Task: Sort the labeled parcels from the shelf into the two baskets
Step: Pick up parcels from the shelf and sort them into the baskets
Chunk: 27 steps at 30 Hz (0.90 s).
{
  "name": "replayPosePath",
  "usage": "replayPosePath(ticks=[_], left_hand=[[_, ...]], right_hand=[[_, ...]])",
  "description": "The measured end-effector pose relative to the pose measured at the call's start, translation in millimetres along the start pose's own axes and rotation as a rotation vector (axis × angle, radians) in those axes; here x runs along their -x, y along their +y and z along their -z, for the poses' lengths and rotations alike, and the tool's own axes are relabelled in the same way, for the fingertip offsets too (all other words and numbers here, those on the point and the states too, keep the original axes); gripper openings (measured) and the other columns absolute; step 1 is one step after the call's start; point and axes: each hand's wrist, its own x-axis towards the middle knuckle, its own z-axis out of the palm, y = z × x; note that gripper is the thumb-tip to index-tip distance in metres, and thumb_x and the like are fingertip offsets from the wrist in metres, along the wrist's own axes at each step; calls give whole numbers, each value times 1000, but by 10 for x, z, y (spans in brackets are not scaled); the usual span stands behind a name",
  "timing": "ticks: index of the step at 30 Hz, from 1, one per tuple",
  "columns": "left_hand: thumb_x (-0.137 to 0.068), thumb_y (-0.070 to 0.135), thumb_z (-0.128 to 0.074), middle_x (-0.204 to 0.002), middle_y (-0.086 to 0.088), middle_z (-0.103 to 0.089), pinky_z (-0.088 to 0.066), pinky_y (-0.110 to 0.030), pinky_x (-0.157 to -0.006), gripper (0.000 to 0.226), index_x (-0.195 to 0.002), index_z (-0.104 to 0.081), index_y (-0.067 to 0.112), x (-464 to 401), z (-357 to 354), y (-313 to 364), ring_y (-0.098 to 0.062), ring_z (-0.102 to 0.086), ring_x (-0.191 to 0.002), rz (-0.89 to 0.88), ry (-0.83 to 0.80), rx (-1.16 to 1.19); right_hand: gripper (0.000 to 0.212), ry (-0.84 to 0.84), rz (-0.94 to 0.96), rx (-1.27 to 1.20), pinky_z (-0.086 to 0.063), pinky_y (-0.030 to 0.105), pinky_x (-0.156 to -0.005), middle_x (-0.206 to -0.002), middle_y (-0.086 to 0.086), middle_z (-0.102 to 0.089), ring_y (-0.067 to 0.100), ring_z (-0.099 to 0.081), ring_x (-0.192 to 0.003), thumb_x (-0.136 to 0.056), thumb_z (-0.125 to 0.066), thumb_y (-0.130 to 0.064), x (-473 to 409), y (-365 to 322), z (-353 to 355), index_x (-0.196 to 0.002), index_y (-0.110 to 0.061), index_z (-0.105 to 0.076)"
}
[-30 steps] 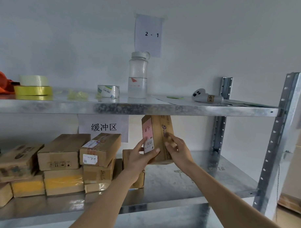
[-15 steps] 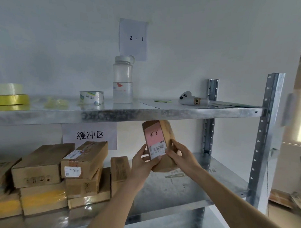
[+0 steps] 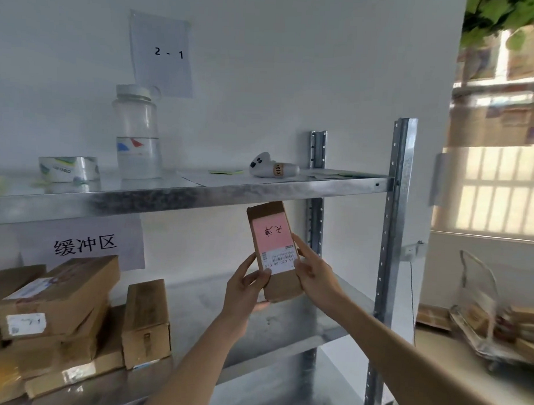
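Against a white wall, the metal shelf (image 3: 199, 194) carries stacked parcels (image 3: 59, 304) on its lower level, while in front of it the left hand (image 3: 247, 288) and right hand (image 3: 313, 272) both grip 1 upright parcel (image 3: 274, 251), pink label facing the camera.
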Motion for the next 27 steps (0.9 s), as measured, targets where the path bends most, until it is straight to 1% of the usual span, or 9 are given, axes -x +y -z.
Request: replayPosePath(ticks=[4, 7, 11, 13, 16, 19, 22, 24, 27], left_hand=[[-85, 22, -79, -117, 5, -72, -60, -36, -71, 60, -134, -55, 49, -29, -391, -141, -16, -69, -107, -14, -103, -14], [-78, 7, -81, -121, 2, -69, -59, -44, -88, 79, -141, -51, 45, -13, -672, -238, -24, -67, -113, -28, -247, -29], [-71, -10, -82, -124, -1, -69, -59, -38, -86, 92, -145, -49, 33, 55, -1147, -389, -24, -66, -115, -80, -333, -66], [-68, -7, -86, -124, 1, -69, -59, -38, -87, 93, -143, -50, 35, 103, -1413, -490, -22, -66, -116, -86, -371, -48], [-69, 11, -92, -123, 14, -68, -60, -38, -89, 88, -136, -51, 51, 249, -1784, -615, -12, -64, -117, -76, -450, -56], [-73, 21, -91, -127, 20, -66, -57, -26, -84, 84, -135, -47, 56, 425, -2116, -768, -6, -63, -118, -119, -546, -72], [-67, 36, -91, -131, 21, -63, -56, -24, -84, 92, -140, -39, 59, 674, -2478, -947, -5, -61, -120, -137, -638, -94], [-67, 35, -90, -129, 25, -63, -54, -17, -83, 96, -142, -35, 58, 867, -2743, -1048, 1, -62, -116, -161, -676, -113], [-73, 21, -89, -119, 33, -63, -51, -11, -83, 98, -148, -32, 50, 1167, -3163, -1159, 10, -61, -109, -197, -738, -145]], right_hand=[[55, 77, 10, 138, -51, 39, -99, -151, -1, -48, 22, -50, -135, -109, -37, -11, 190, 85, 406, -148, -50, -39], [53, 143, 61, 305, -49, 43, -109, -154, -4, -46, 19, -48, -137, -108, -38, -9, 373, 143, 721, -149, -42, -41], [52, 231, -18, 427, -56, 43, -101, -153, -9, -49, 18, -55, -129, -106, -49, -22, 640, 179, 1130, -150, -48, -38], [55, 283, -39, 471, -60, 43, -93, -150, -7, -52, 20, -59, -122, -103, -56, -28, 795, 167, 1326, -150, -48, -38], [61, 330, -96, 514, -60, 40, -89, -147, -8, -53, 20, -60, -119, -97, -65, -30, 1072, 155, 1585, -150, -45, -38], [69, 400, -158, 601, -55, 31, -81, -144, -8, -54, 19, -59, -117, -91, -72, -34, 1394, 168, 1863, -151, -43, -38], [79, 461, -254, 657, -54, 40, -89, -145, -6, -53, 22, -57, -120, -85, -77, -39, 1774, 201, 2136, -152, -40, -37], [88, 490, -308, 690, -55, 45, -89, -147, -7, -51, 21, -54, -124, -78, -79, -48, 2052, 242, 2311, -153, -43, -33], [100, 536, -392, 720, -55, 46, -89, -149, -8, -46, 19, -52, -124, -68, -77, -61, 2483, 270, 2600, -153, -48, -26]])
